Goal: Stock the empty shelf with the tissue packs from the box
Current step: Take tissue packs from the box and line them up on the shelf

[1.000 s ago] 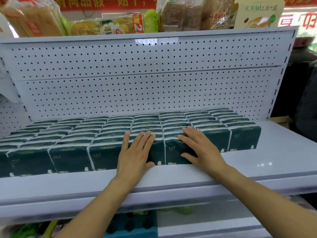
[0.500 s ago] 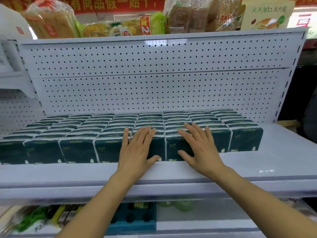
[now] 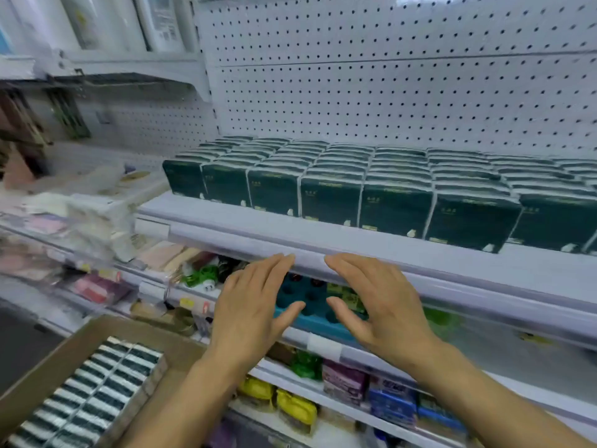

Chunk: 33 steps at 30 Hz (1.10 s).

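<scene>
Rows of dark green tissue packs already fill much of the shelf, yet more lie in the cardboard box below-left of it, while the left hand and right hand hover released, empty, just below its front edge

Nothing is reading clearly here. The dark green tissue packs standing in rows on the shelf are showing pale print across their near faces, but it is blurring too much to make out, and the small yellow price tags on the lower shelf rail at the left are smearing the same way.
</scene>
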Tool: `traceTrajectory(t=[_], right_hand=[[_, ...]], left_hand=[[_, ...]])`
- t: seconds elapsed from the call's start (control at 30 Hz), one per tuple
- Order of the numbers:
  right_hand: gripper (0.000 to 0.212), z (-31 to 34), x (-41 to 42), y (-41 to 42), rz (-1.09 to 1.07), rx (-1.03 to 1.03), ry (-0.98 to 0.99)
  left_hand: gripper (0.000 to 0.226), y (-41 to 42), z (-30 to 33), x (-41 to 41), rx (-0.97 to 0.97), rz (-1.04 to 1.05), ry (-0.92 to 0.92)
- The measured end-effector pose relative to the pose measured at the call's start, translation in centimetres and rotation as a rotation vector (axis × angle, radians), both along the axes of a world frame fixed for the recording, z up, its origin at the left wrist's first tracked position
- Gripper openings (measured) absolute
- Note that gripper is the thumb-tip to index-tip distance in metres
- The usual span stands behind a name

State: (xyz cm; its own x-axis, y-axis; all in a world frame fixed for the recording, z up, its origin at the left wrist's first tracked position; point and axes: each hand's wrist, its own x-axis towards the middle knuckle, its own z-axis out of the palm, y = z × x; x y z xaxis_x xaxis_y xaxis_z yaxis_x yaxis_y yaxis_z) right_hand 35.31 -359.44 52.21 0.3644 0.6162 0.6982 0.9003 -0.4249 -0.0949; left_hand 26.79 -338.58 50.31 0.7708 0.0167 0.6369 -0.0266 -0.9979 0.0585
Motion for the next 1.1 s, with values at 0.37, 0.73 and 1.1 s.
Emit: traceTrajectory(t=[0.37, 0.73, 1.1], right_hand=[[0.050, -8.3, -7.1, 18.6, 0.101, -0.275, 0.382], [0.044, -21.5, -15.5, 34.9, 0.116, -0.573, 0.743], [0.019, -35.1, -20.5, 40.6, 0.134, -1.128, 0.990]], left_hand=[[0.072, 17.8, -8.5, -12.4, -0.044, 0.244, 0.429], [0.067, 36.1, -21.3, -18.9, -0.189, 0.134, 0.956], [0.061, 40.4, -34.8, -20.4, 0.049, -0.092, 1.412]])
